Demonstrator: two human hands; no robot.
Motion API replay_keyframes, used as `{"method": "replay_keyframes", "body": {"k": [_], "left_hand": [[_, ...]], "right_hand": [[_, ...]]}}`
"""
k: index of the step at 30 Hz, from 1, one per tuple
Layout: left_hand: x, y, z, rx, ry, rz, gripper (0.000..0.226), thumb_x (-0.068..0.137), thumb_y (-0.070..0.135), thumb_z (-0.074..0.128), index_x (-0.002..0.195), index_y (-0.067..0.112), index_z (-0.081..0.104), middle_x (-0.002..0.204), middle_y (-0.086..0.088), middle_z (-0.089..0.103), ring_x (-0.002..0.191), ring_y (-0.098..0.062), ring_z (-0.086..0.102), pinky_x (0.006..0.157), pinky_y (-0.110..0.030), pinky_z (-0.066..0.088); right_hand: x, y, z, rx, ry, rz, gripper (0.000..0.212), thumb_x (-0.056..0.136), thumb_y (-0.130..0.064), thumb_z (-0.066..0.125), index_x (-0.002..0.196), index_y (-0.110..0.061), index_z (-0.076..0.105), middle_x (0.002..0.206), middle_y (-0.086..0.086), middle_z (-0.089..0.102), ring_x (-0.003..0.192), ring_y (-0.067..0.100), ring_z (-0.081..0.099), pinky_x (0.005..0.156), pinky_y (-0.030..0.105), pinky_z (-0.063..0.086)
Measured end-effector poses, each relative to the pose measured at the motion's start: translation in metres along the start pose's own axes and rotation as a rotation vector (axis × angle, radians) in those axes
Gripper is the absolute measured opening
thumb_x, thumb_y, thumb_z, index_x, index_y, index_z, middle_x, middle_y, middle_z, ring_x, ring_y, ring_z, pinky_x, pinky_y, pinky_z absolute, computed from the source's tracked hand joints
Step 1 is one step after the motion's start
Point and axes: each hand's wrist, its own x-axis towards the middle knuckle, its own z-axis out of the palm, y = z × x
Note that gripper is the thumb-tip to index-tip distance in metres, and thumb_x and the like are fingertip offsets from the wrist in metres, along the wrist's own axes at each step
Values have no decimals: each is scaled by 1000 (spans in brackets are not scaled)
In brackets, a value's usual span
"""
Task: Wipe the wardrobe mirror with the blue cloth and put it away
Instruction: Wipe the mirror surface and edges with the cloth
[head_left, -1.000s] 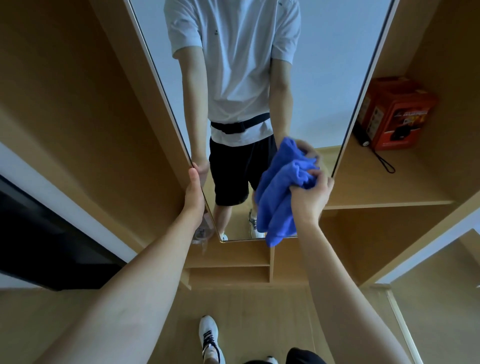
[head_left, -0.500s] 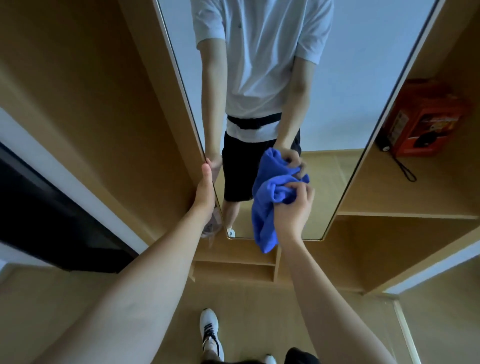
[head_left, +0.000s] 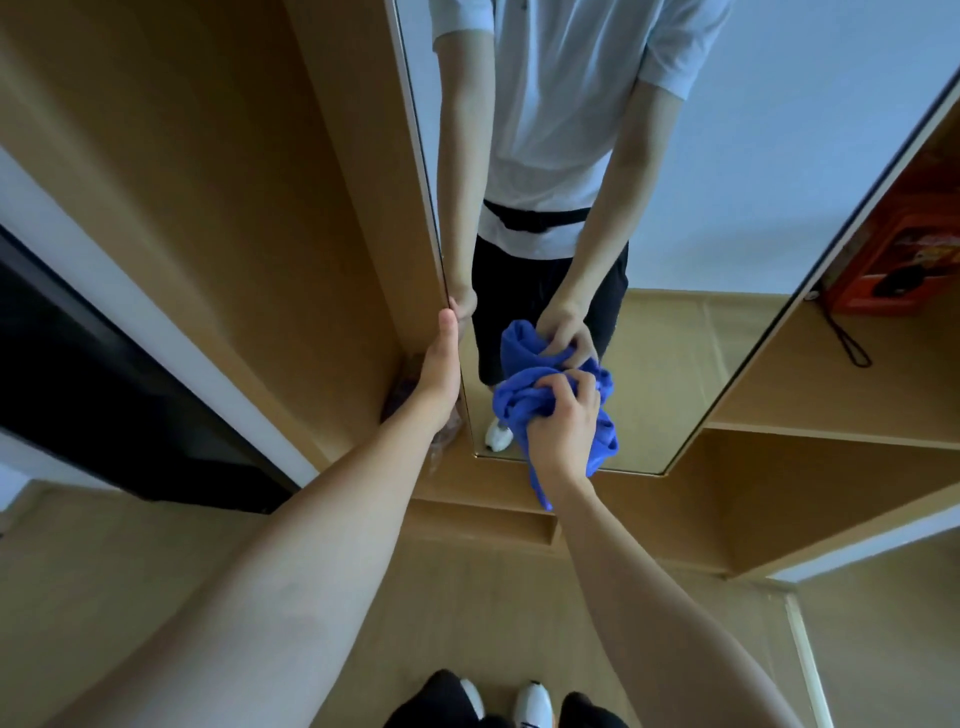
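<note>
Right hand (head_left: 563, 423) has fingers curled tight round the bunched blue cloth (head_left: 519, 402), pressing it on the lower mirror (head_left: 675, 353). Left hand (head_left: 441, 374) grips the mirror's left edge, thumb up. Cloth looks light, soft, floppy: hold it wadded, tail hangs loose. Glass is smooth, likely fragile. Wooden shelves (head_left: 831, 436) beside it, red box (head_left: 904, 260) on 1.

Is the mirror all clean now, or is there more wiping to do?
Still wiping. The right hand presses the bunched blue cloth against the low part of the mirror, while the left hand holds the mirror's edge. The pictures cannot show which parts are already clean. Putting the cloth away is left to do, since it is in the hand.
</note>
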Motion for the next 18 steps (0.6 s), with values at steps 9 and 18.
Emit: {"method": "replay_keyframes", "body": {"k": [9,18], "left_hand": [[7,-15,-15,-105,-246,-3,72,96,67,32,135,11,56,127,-13,65,121,-28,59,106,-42,45],[18,-23,-18,-87,-194,74,64,97,64,30,148,25,39,154,5,37,137,-5,32,114,-24,19]], "right_hand": [[14,-67,14,60,197,-171,32,70,9,61,95,-11,64,123,6,50,111,27,49,81,27,44],[-24,-24,38,0,64,154,34,77,6,53,98,-19,63,118,-12,49,112,16,49,86,28,45]]}}
